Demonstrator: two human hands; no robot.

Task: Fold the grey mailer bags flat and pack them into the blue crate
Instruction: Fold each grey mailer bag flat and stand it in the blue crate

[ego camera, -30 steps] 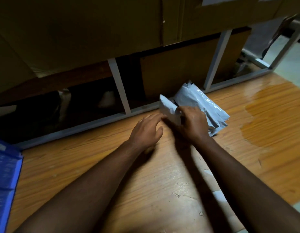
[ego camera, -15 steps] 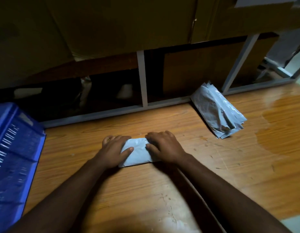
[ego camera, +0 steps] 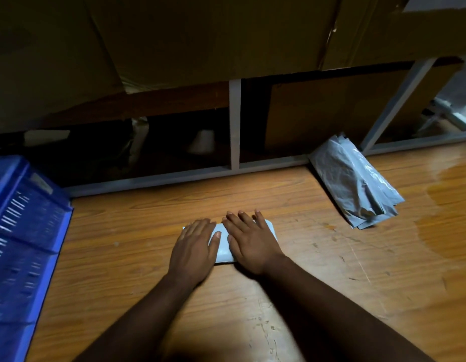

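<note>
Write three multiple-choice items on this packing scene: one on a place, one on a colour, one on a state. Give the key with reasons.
1. Where does the pile of unfolded bags lie?
A. inside the crate
B. on the wooden floor by the metal frame, to the person's right
C. under the left hand

2. What colour is the crate?
A. blue
B. red
C. green

3. How do the hands meet the folded bag?
A. both lift it
B. one pinches a corner
C. both press it flat with straight fingers

Key: 1 B, the pile rests against the frame's bottom rail; 2 A, its slotted wall is blue; 3 C, the left hand and right hand lie palm-down on it.
</note>
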